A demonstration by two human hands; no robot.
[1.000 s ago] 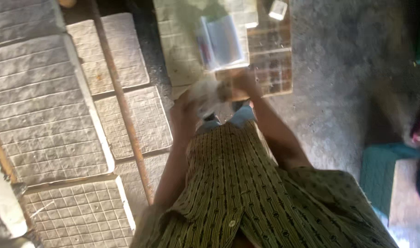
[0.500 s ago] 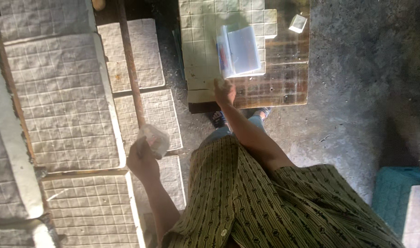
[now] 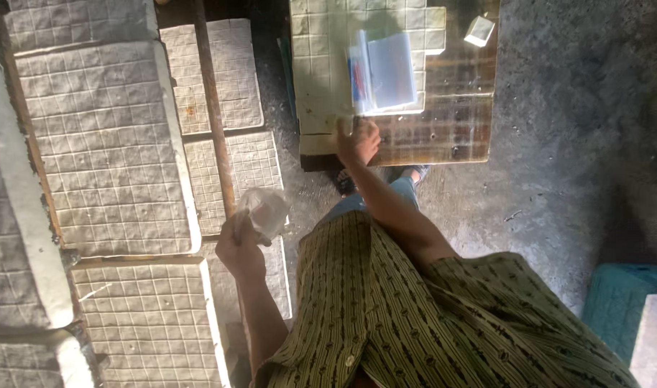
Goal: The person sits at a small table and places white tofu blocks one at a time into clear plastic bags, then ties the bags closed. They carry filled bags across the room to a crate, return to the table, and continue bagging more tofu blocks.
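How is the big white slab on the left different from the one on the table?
The left slab looks whole, a full grid of squares in its tray; the table slab has squares missing, leaving a stepped edge and bare wet table. The table slab has a stack of clear bags on it; the left slab has nothing. Both are pale and scored into squares.

Left hand now holds the clear bag out leftward; right hand reaches onto the cut slab.

shirt: I see olive green, dark vertical stripes
slabs: off-white, scored in a square grid
bag: clear, whitish
crate: teal
floor: grey
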